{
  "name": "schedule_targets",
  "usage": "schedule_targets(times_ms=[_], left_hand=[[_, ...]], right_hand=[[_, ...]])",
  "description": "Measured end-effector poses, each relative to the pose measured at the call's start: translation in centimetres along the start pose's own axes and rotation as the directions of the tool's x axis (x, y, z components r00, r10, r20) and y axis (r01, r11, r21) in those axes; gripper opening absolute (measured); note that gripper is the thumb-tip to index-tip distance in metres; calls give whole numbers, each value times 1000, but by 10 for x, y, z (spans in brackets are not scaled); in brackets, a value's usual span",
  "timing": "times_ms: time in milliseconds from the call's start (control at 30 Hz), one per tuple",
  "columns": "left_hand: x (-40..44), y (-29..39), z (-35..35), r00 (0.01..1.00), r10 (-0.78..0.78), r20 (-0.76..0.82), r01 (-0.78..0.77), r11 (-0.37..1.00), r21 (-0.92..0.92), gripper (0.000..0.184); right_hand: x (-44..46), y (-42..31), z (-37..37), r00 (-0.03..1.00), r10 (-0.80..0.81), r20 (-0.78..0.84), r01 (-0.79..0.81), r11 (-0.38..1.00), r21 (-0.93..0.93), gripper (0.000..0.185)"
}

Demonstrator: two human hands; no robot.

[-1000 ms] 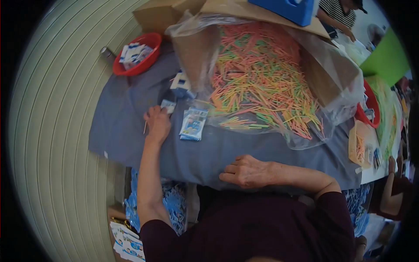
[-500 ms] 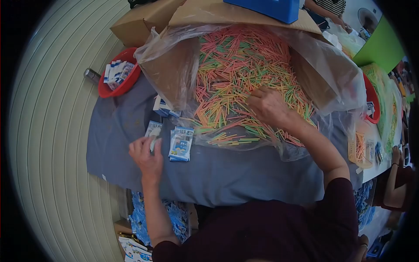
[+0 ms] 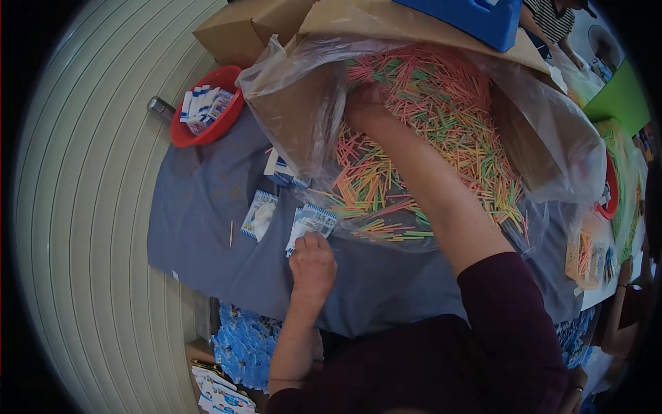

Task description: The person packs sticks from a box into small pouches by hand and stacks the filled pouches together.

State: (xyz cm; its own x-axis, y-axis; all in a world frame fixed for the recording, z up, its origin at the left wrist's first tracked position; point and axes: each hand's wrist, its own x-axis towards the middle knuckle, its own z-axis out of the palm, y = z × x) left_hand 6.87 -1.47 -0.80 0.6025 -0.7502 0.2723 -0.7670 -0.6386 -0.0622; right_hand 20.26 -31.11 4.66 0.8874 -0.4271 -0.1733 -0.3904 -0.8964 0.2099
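Observation:
My left hand [image 3: 314, 268] rests with bent fingers on the lower part of a small stack of blue-and-white packets [image 3: 314, 222]. Left of it lies a single packet [image 3: 260, 215] with something whitish on it, and a thin stick [image 3: 232, 234] lies further left on the grey cloth [image 3: 207, 241]. My right hand [image 3: 367, 103] reaches into the upper left of a plastic-lined carton full of coloured sticks [image 3: 441, 131]. Its fingers are dark and blurred there, so what they hold cannot be seen.
A red basket [image 3: 232, 119] of packets stands at the back left beside a metal flask [image 3: 161, 107]. Near the carton's left side is a blue-and-white box [image 3: 281, 170]. A yellowish tray [image 3: 574, 252] of sticks sits at right. Another person [image 3: 552, 24] is at the upper right.
My left hand has moved right, from the single packet to the packet stack. My right hand went from the table edge into the sticks, then further to the carton's upper left. The view has shifted.

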Motion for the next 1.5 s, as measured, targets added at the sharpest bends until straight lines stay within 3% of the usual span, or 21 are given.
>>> schedule_targets(times_ms=[133, 200, 233, 300, 333, 400, 500, 533, 600, 833, 900, 967, 1033, 1100, 1133, 1200, 1267, 1367, 1433, 1467, 1500], left_hand=[[-6, -12, 1, 984, -4, -180, -38, 972, -231, 16], [-5, -12, -9, 986, -45, -158, -1, 960, -282, 13], [-3, -10, -14, 988, -74, -135, 26, 945, -327, 10], [2, -6, -21, 988, -85, -127, 41, 948, -315, 7], [4, -4, -24, 988, -101, -118, 62, 953, -296, 5], [5, -9, -13, 986, -106, -133, 59, 948, -313, 6], [3, -15, -10, 976, -97, -197, 41, 961, -273, 9], [3, -14, -10, 964, -81, -253, 25, 976, -216, 9], [-1, -14, -2, 975, -57, -216, 19, 984, -175, 5], [-8, -9, -11, 990, -57, -126, 38, 988, -147, 6], [-6, -12, -12, 988, -90, -127, 67, 982, -174, 5], [-6, -18, -10, 986, -107, -131, 78, 974, -211, 4], [-2, -29, -7, 939, -338, 61, 285, 669, -687, 5], [-6, -26, -10, 957, -270, -104, 169, 814, -556, 8], [-9, -23, -11, 952, -180, -247, 74, 919, -386, 11], [-13, -21, -8, 958, -147, -248, 45, 925, -377, 12], [-11, -21, -9, 960, -113, -256, 12, 931, -365, 12], [-5, -16, -31, 954, -294, -55, 193, 748, -635, 16], [7, 4, -43, 962, -259, -85, 61, 506, -860, 18], [11, 12, -40, 957, -278, -79, 77, 510, -857, 18], [17, 20, -36, 964, -262, -41, 54, 346, -937, 18]], right_hand=[[15, 25, 23, 995, -69, -70, 73, 996, 50, 43], [16, 49, 30, 958, -38, -283, 170, 872, 459, 51], [16, 62, 35, 959, -37, -280, 166, 876, 454, 51], [10, 90, 44, 897, 154, -413, 277, 533, 800, 45], [-2, 104, 45, 894, 163, -418, 273, 541, 795, 45], [-30, 125, 48, 887, 231, -399, 335, 270, 902, 39], [-68, 137, 58, 748, 206, -631, 561, 312, 767, 33], [-88, 137, 50, 748, 216, -628, 554, 318, 769, 33], [-122, 137, 34, 866, 183, -465, 226, 687, 691, 32], [-152, 133, 77, 928, -22, -372, 259, 756, 601, 34], [-153, 135, 83, 892, 73, -446, 404, 310, 860, 35], [-155, 139, 86, 853, 135, -505, 467, 235, 852, 33], [-155, 146, 91, 802, 214, -558, 532, 172, 829, 32], [-156, 151, 100, 935, 117, -333, 315, -706, 634, 32], [-159, 155, 102, 937, 119, -328, 312, -705, 637, 32], [-169, 160, 104, 921, -81, -381, 149, -830, 537, 32], [-179, 148, 97, 929, -72, -364, 156, -814, 559, 34], [-209, 109, 50, 948, -33, -317, 160, -810, 564, 41], [-213, 89, 44, 908, -100, -406, 132, -852, 506, 54], [-214, 78, 39, 906, -121, -405, 113, -855, 507, 54], [-220, 66, 28, 855, -160, -493, 204, -771, 604, 56]])
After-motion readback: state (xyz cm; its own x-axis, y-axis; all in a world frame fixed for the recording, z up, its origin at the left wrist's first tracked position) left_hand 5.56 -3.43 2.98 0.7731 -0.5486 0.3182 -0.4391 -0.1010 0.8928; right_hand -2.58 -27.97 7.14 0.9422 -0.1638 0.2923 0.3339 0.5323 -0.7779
